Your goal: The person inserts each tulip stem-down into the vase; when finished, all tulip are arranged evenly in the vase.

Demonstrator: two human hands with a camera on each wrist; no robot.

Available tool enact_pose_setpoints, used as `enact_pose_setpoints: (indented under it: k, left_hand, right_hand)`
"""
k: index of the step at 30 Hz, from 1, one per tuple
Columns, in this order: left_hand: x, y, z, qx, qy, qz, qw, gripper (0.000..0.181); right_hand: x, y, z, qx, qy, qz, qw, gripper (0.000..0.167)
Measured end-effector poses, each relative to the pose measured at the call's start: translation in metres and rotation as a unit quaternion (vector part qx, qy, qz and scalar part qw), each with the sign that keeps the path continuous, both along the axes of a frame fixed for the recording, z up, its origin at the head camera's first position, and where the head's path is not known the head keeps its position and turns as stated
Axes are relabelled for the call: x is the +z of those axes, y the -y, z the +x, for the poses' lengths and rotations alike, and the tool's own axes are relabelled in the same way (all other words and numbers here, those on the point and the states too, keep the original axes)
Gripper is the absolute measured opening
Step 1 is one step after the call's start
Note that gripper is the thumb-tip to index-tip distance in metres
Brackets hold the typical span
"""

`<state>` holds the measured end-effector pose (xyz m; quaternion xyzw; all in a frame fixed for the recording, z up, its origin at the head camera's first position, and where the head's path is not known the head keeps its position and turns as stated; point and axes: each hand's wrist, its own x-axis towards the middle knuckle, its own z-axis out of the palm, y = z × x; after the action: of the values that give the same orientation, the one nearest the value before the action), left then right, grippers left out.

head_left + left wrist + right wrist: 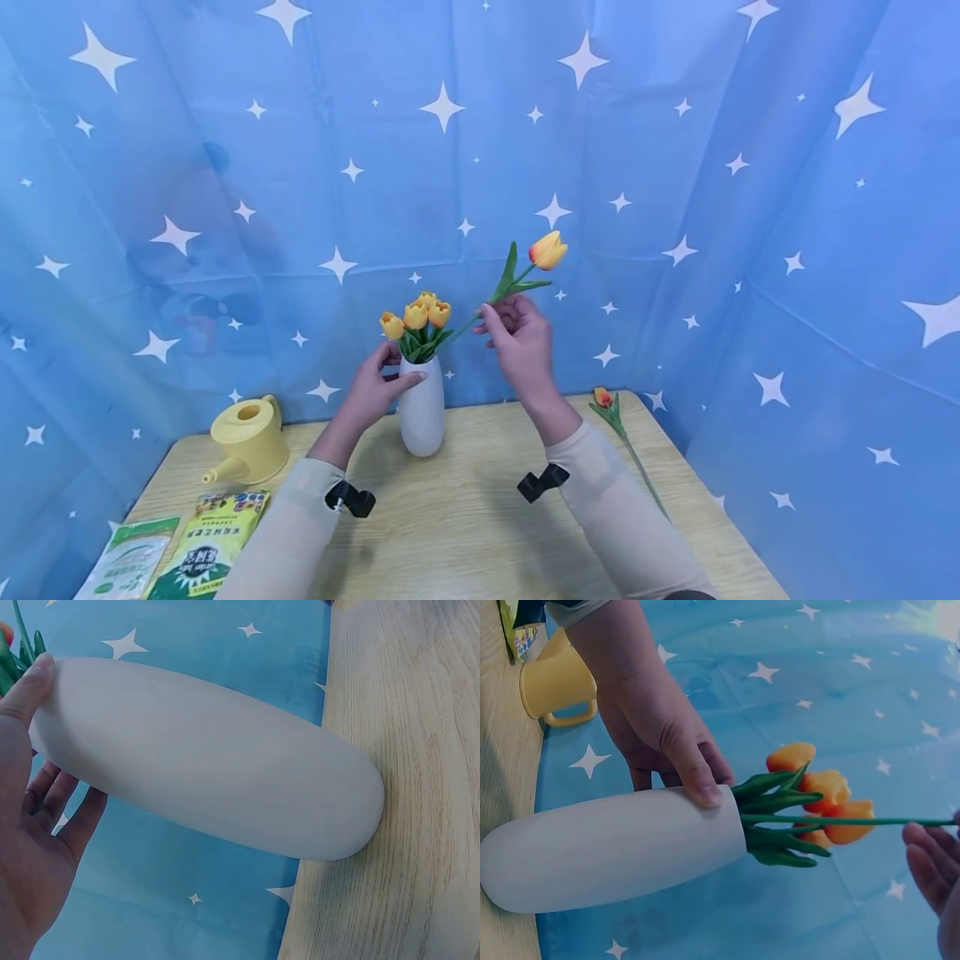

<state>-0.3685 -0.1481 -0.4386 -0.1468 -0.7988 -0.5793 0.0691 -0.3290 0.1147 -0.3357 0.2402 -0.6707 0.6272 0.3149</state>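
A white vase (422,412) stands on the table with several yellow-orange tulips (416,315) in it. My left hand (371,389) holds the vase near its rim, thumb on the near side; in the left wrist view the other fingers are partly behind the vase (210,757). My right hand (525,346) pinches the stem of one yellow-orange tulip (547,251), raised to the right of the others, its bloom tilted up and right. In the right wrist view its green stem (885,822) runs to the vase mouth; the tip is hidden among the leaves.
A yellow watering can (251,442) stands at the table's left, behind a yellow-green packet (213,537) and a white-green packet (131,557). Another tulip (602,397) lies along the table's right side, partly behind my right sleeve. A blue starry curtain (480,183) hangs behind the table.
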Motion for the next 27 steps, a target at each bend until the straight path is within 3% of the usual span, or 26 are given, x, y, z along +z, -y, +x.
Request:
enact_pose_setpoints:
  k: [9,15,27]
  left_hand:
    - [-0.001,0.000,-0.001,-0.002,-0.004,0.003,1.0000,0.058]
    - [-0.001,0.000,-0.002,0.000,-0.007,0.000,1.0000,0.057]
    - [0.001,0.000,-0.001,0.001,-0.004,0.000,1.0000,0.055]
  right_hand:
    - [0.002,0.019,0.003,-0.020,0.024,0.035,0.9989,0.009]
    - [0.005,0.026,0.001,-0.030,-0.006,0.039,0.9988,0.007]
    - [0.012,0.035,-0.005,0.008,-0.058,0.072,0.9957,0.010]
